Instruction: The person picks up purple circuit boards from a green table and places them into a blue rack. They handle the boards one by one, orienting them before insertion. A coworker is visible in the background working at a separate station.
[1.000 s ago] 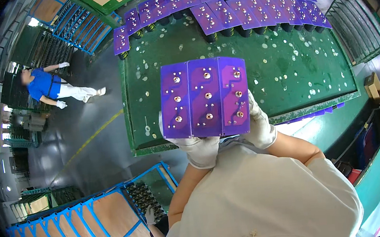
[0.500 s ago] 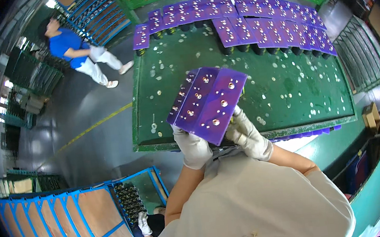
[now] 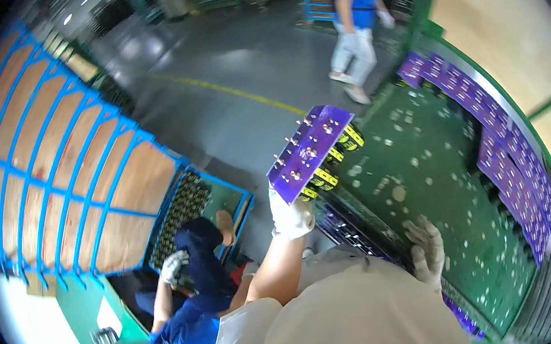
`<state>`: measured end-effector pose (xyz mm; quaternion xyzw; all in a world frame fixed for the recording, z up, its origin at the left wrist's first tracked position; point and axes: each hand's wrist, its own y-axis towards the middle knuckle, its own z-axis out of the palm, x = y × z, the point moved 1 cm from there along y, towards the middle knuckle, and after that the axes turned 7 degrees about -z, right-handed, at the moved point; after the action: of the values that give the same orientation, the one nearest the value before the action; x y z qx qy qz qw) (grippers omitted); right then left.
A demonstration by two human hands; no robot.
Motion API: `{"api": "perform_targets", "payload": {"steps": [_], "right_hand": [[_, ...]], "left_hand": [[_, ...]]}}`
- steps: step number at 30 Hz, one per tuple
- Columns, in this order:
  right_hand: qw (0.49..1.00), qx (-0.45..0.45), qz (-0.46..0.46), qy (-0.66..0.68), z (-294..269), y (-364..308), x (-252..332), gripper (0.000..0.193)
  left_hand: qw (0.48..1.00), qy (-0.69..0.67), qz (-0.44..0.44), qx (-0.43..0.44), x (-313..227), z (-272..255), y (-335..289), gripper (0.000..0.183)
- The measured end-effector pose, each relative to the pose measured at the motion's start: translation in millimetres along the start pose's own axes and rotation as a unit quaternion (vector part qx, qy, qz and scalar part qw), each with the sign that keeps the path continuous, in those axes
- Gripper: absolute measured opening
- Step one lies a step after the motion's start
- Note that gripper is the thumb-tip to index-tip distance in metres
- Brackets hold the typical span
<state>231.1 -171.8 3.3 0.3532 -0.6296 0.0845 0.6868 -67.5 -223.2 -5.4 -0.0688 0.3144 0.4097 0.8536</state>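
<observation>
Some boards (image 3: pixel 311 155) are gripped in the left hand (image 3: pixel 291 215), raised near the desk (image 3: pixel 382 167), not yet set down; the right hand (image 3: pixel 427 251), fingers parted, appears empty by its near edge. Rows of more boards (image 3: pixel 498 154) already line its far side.

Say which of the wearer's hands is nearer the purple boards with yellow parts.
Left: the left hand holds the purple boards at their near end; the right hand is apart, over the green table.

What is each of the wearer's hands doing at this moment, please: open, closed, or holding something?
Left hand: closed, holding purple circuit boards.
Right hand: open, nothing visibly held.
</observation>
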Motion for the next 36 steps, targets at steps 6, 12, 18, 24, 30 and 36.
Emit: {"api": "perform_targets", "payload": {"steps": [6,12,18,24,30,36], "right_hand": [[1.0,-0.015,0.005,-0.01,-9.6,-6.6,-19.3,0.039],[0.996,-0.063,0.054,-0.03,5.9,-1.4,-11.4,0.036],[0.988,-0.099,0.063,-0.103,17.8,-6.5,-16.1,0.034],[0.974,-0.066,-0.003,-0.219,13.9,-15.1,-32.2,0.037],[0.947,-0.077,-0.046,-0.31,6.9,-30.7,-51.6,0.037],[0.9,-0.002,-0.054,-0.432,37.0,12.5,4.9,0.037]], "left_hand": [[0.977,0.063,0.131,-0.155,-55.5,-84.5,6.5,0.058],[0.926,0.109,0.184,-0.312,-83.5,-185.8,-8.5,0.036],[0.824,0.333,0.232,-0.395,-74.6,-306.4,-38.0,0.038],[0.882,0.222,0.144,-0.39,-84.5,-309.9,-33.0,0.031],[0.716,0.558,0.205,-0.368,-110.0,-306.4,-25.1,0.026],[0.819,0.191,0.144,-0.522,-110.9,-437.7,-31.3,0.047]]}}
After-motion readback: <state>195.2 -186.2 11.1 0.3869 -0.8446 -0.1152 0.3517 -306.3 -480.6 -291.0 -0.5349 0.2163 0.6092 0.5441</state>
